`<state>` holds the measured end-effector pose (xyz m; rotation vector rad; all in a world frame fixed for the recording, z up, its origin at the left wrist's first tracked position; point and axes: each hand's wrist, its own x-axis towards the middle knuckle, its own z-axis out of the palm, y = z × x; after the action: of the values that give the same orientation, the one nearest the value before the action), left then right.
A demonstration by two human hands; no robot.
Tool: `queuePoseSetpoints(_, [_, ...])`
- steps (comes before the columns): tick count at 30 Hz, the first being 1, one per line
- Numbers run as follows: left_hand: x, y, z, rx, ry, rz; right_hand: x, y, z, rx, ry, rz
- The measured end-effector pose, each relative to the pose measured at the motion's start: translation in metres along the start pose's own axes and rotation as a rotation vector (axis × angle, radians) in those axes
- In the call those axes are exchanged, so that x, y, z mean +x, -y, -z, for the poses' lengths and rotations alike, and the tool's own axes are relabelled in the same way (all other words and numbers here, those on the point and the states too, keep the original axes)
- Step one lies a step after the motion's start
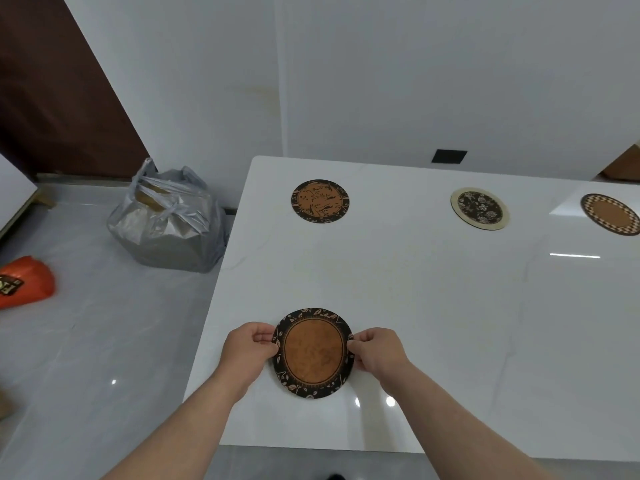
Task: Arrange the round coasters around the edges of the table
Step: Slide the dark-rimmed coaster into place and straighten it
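Note:
A round cork coaster with a black leaf-patterned border (313,353) lies near the front left corner of the white table (433,289). My left hand (247,351) pinches its left rim and my right hand (375,351) pinches its right rim. Along the far edge lie three more coasters: a brown one with a dark rim (320,201), a black floral one with a cream rim (479,208), and a checker-rimmed one (610,214) at the far right.
A grey plastic bag (166,220) stands on the floor just left of the table. An orange packet (24,282) lies further left. A dark socket plate (449,156) sits on the white wall behind the table.

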<state>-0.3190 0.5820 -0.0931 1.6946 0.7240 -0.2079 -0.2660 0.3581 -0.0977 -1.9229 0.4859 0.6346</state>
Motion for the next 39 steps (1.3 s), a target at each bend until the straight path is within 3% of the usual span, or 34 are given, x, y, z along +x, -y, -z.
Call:
queuePoseSetpoints(8, [0.001, 0.005, -0.012, 0.048, 0.008, -0.003, 0.006, -0.010, 0.008, -0.026, -0.015, -0.007])
queuePoseSetpoints(11, [0.003, 0.008, -0.010, 0.146, 0.014, -0.029, 0.008, -0.012, 0.010, -0.138, -0.011, 0.037])
queuePoseSetpoints(15, [0.009, 0.022, 0.001, 0.456, 0.038, -0.151, 0.007, -0.014, 0.021, -0.544, 0.019, 0.217])
queuePoseSetpoints(18, [0.010, 0.029, 0.011, 0.836, 0.152, -0.347, 0.008, -0.021, 0.029, -0.797, 0.067, 0.355])
queuePoseSetpoints(20, [0.008, 0.036, 0.015, 1.076, 0.233, -0.390, 0.007, -0.027, 0.032, -0.871, 0.118, 0.440])
queuePoseSetpoints(22, [0.004, 0.040, 0.014, 1.172, 0.253, -0.397, 0.004, -0.030, 0.033, -0.892, 0.163, 0.487])
queuePoseSetpoints(39, [0.006, 0.039, 0.004, 1.048, 0.209, -0.352, 0.005, -0.030, 0.025, -0.901, 0.129, 0.531])
